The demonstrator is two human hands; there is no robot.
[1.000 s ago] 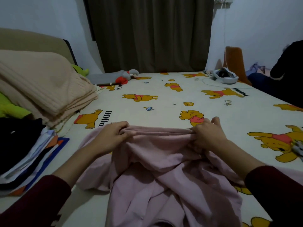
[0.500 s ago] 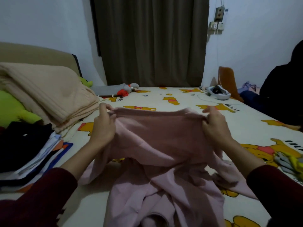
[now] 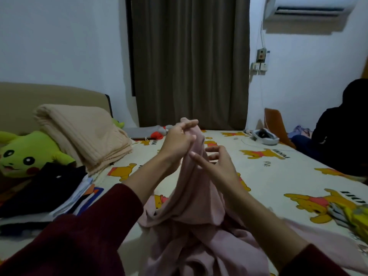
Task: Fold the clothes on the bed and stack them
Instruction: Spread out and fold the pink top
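A green plush toy (image 3: pixel 23 154) lies at the headboard beside a folded beige blanket (image 3: pixel 85 138). A brown curtain (image 3: pixel 189 62) hangs behind the bed; an air conditioner (image 3: pixel 310 10) is wall-mounted.

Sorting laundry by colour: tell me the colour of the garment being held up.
Pale pink garment, seen in the head view.

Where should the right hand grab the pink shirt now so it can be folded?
Probably the top edge of the pink shirt, right beside where the left hand pinches it up high. The right hand is open next to that bunch, so it can come in from the right and pinch there. The rest hangs down crumpled onto the bed, with no clear edge to find.
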